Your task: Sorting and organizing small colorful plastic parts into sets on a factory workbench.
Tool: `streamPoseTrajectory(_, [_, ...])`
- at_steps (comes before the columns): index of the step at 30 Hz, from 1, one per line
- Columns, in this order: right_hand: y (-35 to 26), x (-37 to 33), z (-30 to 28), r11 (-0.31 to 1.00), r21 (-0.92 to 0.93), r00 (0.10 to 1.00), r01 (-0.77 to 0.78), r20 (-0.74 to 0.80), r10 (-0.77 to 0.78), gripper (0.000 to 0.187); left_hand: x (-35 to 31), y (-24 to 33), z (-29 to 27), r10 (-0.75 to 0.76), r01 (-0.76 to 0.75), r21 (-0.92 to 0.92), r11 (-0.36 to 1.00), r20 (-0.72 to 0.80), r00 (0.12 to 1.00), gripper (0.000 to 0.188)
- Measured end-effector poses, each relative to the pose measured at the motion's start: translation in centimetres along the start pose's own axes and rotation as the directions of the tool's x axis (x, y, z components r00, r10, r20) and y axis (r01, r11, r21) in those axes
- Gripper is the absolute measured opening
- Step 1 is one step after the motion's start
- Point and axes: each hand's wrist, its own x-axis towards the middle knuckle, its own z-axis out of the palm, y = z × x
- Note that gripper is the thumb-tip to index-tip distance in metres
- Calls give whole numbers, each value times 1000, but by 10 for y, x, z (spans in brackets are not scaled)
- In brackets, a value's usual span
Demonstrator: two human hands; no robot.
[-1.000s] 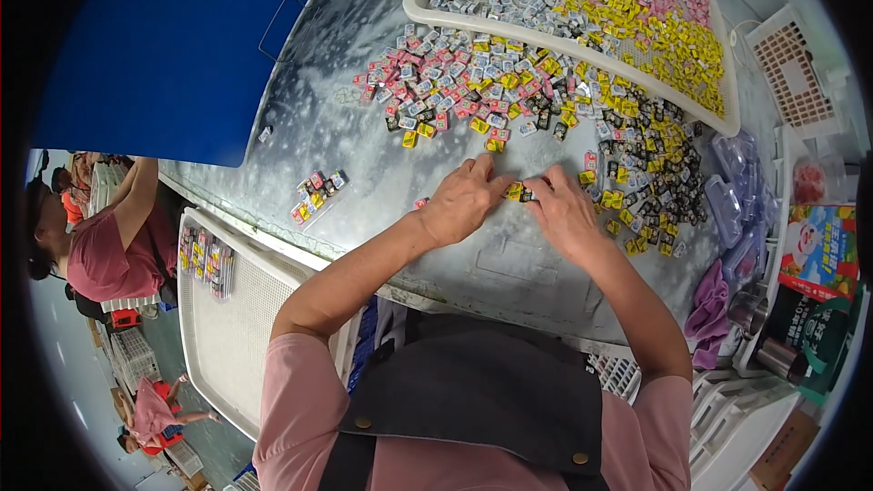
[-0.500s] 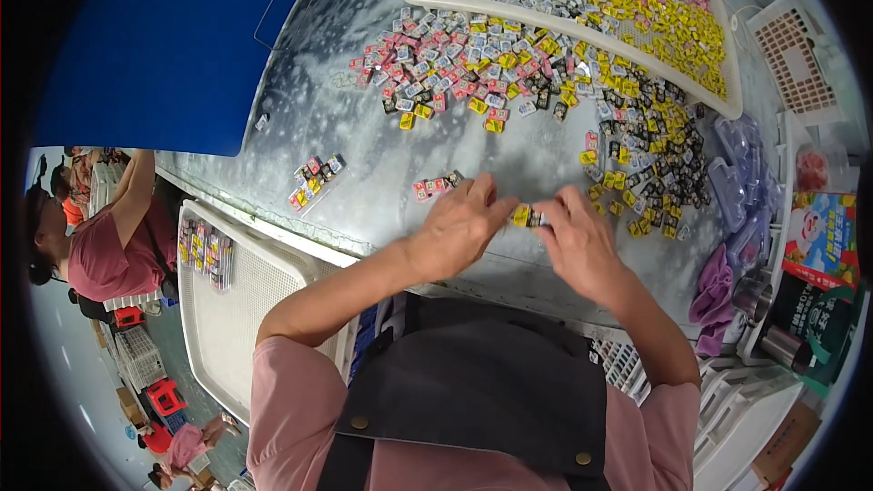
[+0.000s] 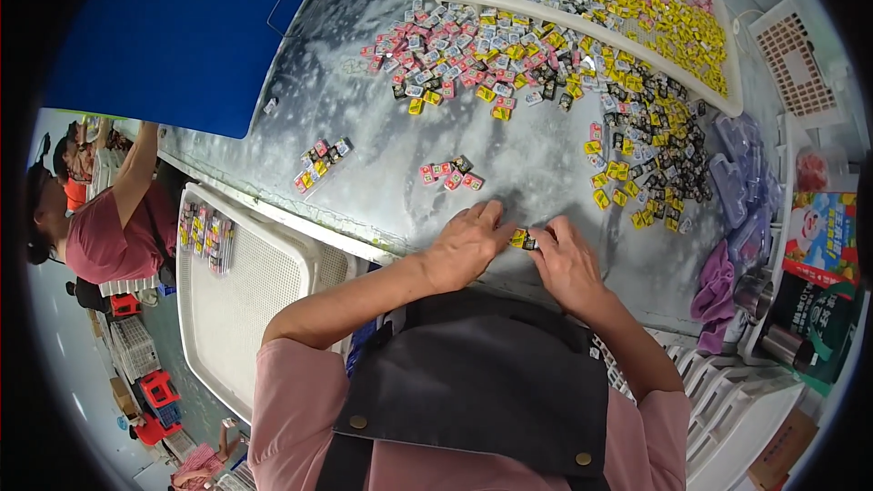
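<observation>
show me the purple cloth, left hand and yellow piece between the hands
Purple cloth (image 3: 713, 293), head view: middle folds
Left hand (image 3: 466, 244), head view: back of hand
Yellow piece (image 3: 517, 237), head view: visible face

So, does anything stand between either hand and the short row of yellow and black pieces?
Nothing visible does. The left hand and right hand have their fingertips at either end of the yellow and black pieces. The loose pinkish cluster and mixed pile lie beyond, out of the way.
</observation>
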Motion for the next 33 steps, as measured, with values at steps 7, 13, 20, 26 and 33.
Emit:
streamPoseTrajectory(7, [6,-4,-10,979,187,996,-77,-27,83,30,-10,3,-11,-82,80,-94,992,-19,996,39])
streamPoseTrajectory(13, [16,-13,0,985,171,996,26,-84,-12,27,-18,-2,-15,-113,104,-173,979,-45,993,37])
streamPoseTrajectory(20, [15,-20,4,990,65,980,121,-169,-109,23,-22,-2,-10,-97,94,-96,991,-33,995,32])
streamPoseTrajectory(26, [15,-20,2,989,55,979,139,-160,-129,25,-20,0,-13,-62,62,37,997,0,998,39])
streamPoseTrajectory(33, [17,-22,1,962,-121,949,246,-172,-265,28,-22,2,-4,-4,14,179,984,-58,998,41])
